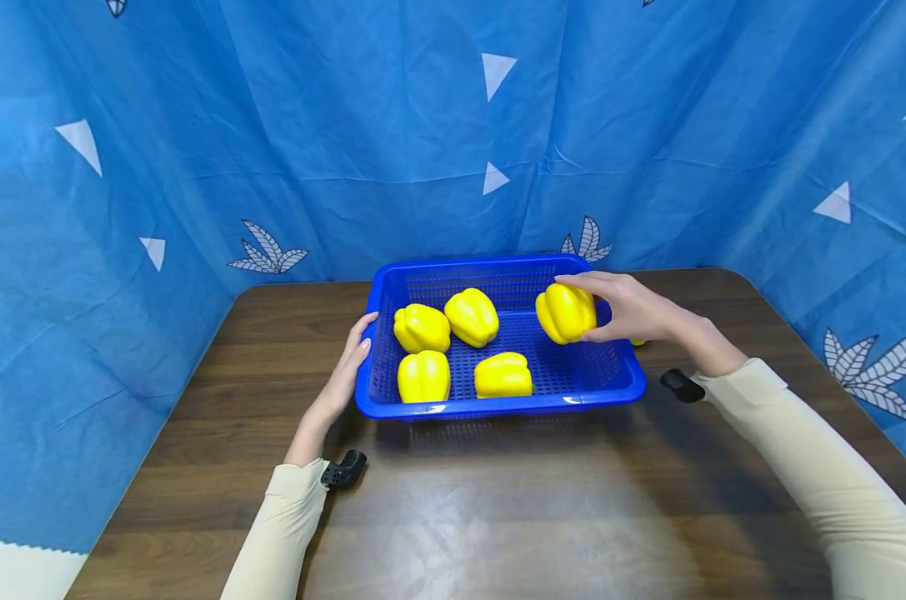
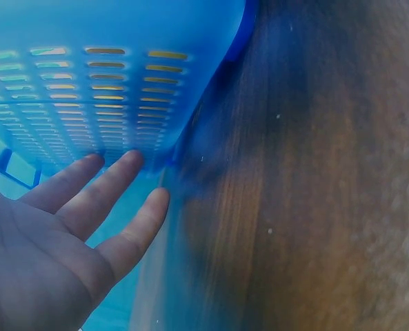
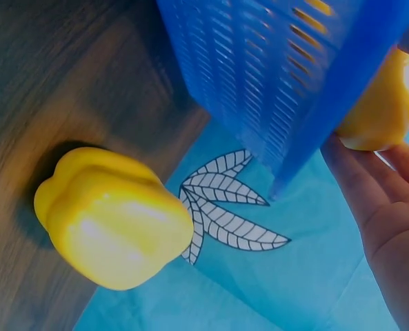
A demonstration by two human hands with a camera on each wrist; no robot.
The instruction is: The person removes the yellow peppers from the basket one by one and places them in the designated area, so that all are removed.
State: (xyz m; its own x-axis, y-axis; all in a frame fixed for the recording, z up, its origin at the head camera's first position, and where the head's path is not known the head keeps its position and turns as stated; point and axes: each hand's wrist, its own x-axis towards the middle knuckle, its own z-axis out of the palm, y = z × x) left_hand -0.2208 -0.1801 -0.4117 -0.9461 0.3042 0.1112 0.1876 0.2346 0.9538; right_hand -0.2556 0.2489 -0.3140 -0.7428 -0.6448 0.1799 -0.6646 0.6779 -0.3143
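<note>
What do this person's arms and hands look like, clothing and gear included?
The left hand and right hand wear no gloves. The left sleeve and right sleeve are plain cream and long. A small black device sits by each cuff, left and right; no cables show.

This looks like a curtained-off recording corner; the kind of room beyond it cannot be told. A blue curtain [image 1: 415,108] with printed leaves [image 1: 268,247] and triangles [image 1: 496,73] encloses a wooden table [image 1: 490,508], and the person wears wrist cameras [image 1: 343,472].
</note>
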